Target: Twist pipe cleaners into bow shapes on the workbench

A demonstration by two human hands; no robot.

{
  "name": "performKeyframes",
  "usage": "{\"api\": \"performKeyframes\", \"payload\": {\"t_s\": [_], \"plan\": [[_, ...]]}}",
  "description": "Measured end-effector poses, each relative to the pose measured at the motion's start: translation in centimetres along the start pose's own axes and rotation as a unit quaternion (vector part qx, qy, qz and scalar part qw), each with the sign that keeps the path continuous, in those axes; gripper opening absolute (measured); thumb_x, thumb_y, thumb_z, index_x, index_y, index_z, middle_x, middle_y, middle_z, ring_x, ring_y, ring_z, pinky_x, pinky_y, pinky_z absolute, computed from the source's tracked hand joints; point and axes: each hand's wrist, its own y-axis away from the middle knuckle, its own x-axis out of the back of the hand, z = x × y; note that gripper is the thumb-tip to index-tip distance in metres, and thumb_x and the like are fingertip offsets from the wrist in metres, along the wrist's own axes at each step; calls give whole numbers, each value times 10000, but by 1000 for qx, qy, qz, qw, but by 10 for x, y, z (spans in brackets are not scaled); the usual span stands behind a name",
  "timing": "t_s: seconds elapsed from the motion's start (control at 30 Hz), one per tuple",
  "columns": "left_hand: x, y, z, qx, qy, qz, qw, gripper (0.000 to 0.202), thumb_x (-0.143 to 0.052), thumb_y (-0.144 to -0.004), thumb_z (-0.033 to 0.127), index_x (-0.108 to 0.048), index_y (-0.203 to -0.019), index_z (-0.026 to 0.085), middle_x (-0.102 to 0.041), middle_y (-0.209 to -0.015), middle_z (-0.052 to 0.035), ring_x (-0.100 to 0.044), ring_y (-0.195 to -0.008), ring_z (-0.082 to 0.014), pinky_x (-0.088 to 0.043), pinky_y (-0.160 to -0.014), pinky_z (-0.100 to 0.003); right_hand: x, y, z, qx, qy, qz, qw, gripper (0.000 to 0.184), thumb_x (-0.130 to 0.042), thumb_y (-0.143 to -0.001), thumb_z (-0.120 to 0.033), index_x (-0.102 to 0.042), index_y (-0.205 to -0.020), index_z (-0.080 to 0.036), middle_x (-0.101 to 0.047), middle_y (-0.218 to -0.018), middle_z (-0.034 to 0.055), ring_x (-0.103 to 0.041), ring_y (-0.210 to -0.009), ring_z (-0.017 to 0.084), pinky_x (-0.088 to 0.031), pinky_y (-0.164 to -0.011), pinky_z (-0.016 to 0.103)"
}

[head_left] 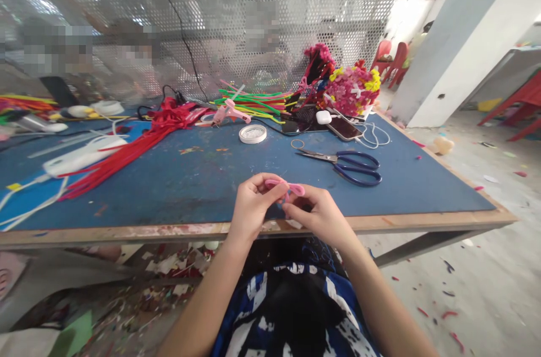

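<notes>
Just above the front edge of the blue table, both hands meet at a pink pipe cleaner (297, 190) bent into bow-like loops. My left hand (253, 202) pinches its middle between thumb and fingers. From the other side, my right hand (319, 210) grips the lower part under the right loop; its fingertips are partly hidden. To the right, a pair of scissors (342, 164) with dark blue handles lies on the table. A white tape roll (252, 133) and a thin rubber band (297, 144) lie beyond the hands.
Red pipe cleaners (139, 146) spread across the left, by a white power strip (84, 157). A pink glue gun (230, 113) stands at the back near green pipe cleaners (253, 102). Pink and yellow flowers (350, 89), a phone (344, 129) and an earbud case (323, 117) sit back right.
</notes>
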Motion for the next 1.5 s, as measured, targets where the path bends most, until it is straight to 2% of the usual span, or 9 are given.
{"api": "performKeyframes", "payload": {"t_s": [0.17,0.27,0.43,0.53,0.9,1.07,1.17,1.33,1.5], "plan": [[1,1,0,17,-15,-6,1000,239,-763,-574,217,-580,-703,134,-604,-594,24,-537,-524,-64,-428,-512,-159,5,-2,-3,-14,-88,14,996,217,-552,-783,-376,-514,-733,-168,-491,-604,-33,-464,-547,88,-358,-510,204],[2,1,3,19,-35,-24,999,261,-770,-562,201,-577,-725,134,-604,-596,35,-527,-517,-47,-436,-512,-141,9,-3,-2,-3,-67,25,997,267,-507,-816,-388,-534,-695,-153,-499,-626,-18,-439,-575,83,-348,-528,201],[6,0,12,67,-31,-89,993,288,-757,-584,185,-560,-792,156,-607,-548,41,-545,-491,-66,-435,-481,-149,11,-3,1,-2,-74,-22,997,266,-509,-820,-394,-540,-706,-156,-496,-613,-26,-385,-539,71,-304,-493,195],[7,0,11,86,13,-96,992,209,-732,-626,222,-595,-767,151,-617,-568,26,-548,-497,-66,-447,-504,-162,9,-2,2,10,-93,10,996,257,-519,-820,-376,-530,-684,-158,-461,-566,-41,-382,-517,66,-305,-493,195],[-5,3,3,-14,-34,-23,999,155,-663,-700,284,-641,-763,144,-563,-601,23,-467,-525,-59,-386,-513,-177,5,-6,3,-28,-143,86,986,246,-545,-800,-373,-530,-685,-155,-462,-586,-40,-402,-533,66,-323,-499,189],[-5,3,11,-32,-126,-91,987,288,-565,-781,345,-467,-592,150,-395,-486,62,-350,-460,-45,-287,-448,-165,9,-7,0,-37,-168,32,985,297,-518,-817,-366,-493,-615,-150,-405,-539,-52,-349,-504,55,-281,-478,184],[-8,1,11,-25,-118,-112,986,399,-479,-825,392,-390,-517,155,-355,-440,58,-314,-413,-43,-244,-406,-171,5,-14,-4,-44,-209,9,977,331,-530,-804,-372,-465,-568,-149,-381,-493,-59,-317,-461,47,-240,-435,179],[-20,-8,7,-20,3,-35,999,485,-477,-808,423,-306,-429,174,-262,-312,75,-239,-277,-32,-157,-318,-177,-6,-32,-6,-70,-389,-9,919,401,-580,-760,-364,-388,-473,-160,-295,-389,-84,-222,-355,28,-178,-358,168],[-31,-14,15,26,150,-18,988,479,-564,-730,374,-254,-420,184,-225,-282,95,-185,-223,-15,-116,-266,-155,-1,-43,-6,-122,-605,-63,784,431,-527,-773,-275,-279,-432,-185,-172,-300,-111,-79,-280,26,-102,-289,163]]}}
